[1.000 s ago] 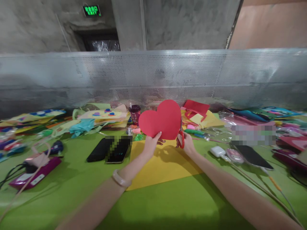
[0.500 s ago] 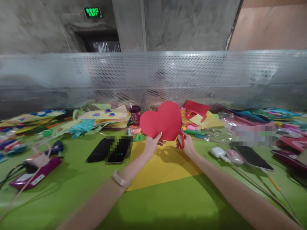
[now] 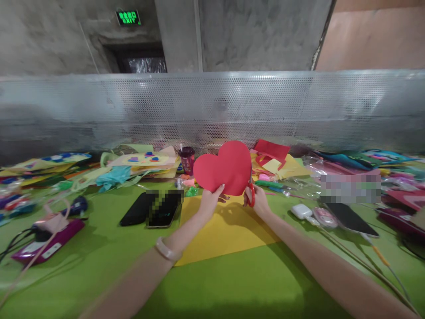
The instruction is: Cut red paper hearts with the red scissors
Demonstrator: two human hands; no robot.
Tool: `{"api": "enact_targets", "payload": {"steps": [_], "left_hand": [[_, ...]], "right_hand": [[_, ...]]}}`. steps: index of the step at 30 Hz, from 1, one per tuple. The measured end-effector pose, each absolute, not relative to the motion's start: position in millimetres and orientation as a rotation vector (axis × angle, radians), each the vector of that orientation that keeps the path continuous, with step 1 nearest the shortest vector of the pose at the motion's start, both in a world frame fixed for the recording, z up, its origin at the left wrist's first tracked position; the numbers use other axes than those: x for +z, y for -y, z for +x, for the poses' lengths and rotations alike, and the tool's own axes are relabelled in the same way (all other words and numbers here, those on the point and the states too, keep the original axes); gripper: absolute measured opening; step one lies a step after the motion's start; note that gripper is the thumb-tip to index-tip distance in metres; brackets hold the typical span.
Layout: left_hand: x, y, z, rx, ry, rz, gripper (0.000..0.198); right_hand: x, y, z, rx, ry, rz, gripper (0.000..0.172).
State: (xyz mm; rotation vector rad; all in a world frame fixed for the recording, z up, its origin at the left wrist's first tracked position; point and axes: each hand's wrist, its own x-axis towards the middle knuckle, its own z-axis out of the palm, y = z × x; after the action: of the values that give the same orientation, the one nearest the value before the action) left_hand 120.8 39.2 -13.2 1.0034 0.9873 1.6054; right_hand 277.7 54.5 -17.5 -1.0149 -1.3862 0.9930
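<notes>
Above yellow sheet (image 3: 229, 237), left hand (image 3: 211, 198) holds heart (image 3: 227, 166), probably paper.

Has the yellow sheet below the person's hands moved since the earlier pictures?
No, the yellow sheet shows no visible shift in any direction: judged against the dark phone, its nearest edge stays in the same place.

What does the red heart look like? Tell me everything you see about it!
The red heart is a plain, flat shape that looks like paper or thin card. It has two rounded lobes, and the right one reaches higher in the picture. It is held up, tilted, over a yellow sheet. The left hand grips its lower edge, thumb in front. The right hand holds red-handled scissors at its right edge.
</notes>
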Motion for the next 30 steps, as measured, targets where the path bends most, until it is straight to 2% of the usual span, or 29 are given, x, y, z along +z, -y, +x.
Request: {"api": "enact_targets", "payload": {"steps": [21,30], "left_hand": [[-6.4,-36.9,121.6,1.609,-0.982,0.904,0.024],[-11.5,-35.0,126.4,1.604,-0.909,0.912,0.033]], "right_hand": [[-16.1,-52.8,276.5,0.968,1.334,-1.029,0.017],[-16.9,-55.1,276.9,0.956,1.353,-1.008,0.014]]}}
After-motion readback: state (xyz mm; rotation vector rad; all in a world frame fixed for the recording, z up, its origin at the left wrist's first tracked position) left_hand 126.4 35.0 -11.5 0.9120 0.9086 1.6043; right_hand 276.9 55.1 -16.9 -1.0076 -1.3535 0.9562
